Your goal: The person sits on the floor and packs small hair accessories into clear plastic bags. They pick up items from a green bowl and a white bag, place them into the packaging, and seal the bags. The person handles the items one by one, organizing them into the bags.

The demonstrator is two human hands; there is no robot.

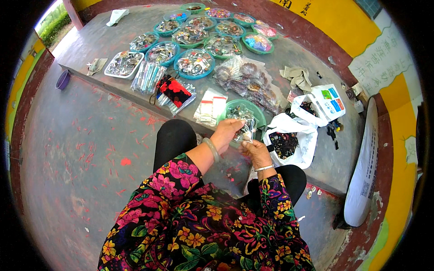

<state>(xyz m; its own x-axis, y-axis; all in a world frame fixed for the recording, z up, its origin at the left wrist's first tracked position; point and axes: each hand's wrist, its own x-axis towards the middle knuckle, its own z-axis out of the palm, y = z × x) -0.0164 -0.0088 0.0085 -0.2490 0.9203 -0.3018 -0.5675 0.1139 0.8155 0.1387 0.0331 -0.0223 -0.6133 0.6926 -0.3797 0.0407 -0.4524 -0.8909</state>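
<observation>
A small clear plastic bag (247,128) is pinched between my two hands, with something small and dark inside that I cannot make out. My left hand (227,133) grips its upper left side, while the fingers of my right hand (257,152) close on its lower edge. Just beyond and below them is a green basket (261,113) holding more clear packets. To its left lies a stack of flat clear bags with red strips (211,107). A white plastic bag (308,151) full of dark small items stands open beside my right hand.
Several round baskets (212,67) of packaged small goods cover the ledge ahead. A white tray (108,70), a red-and-black floral pouch (174,92) and large clear bags of beaded items (246,81) lie among them. A second white bag (332,101) stands at right. A purple bowl (63,80) is far left.
</observation>
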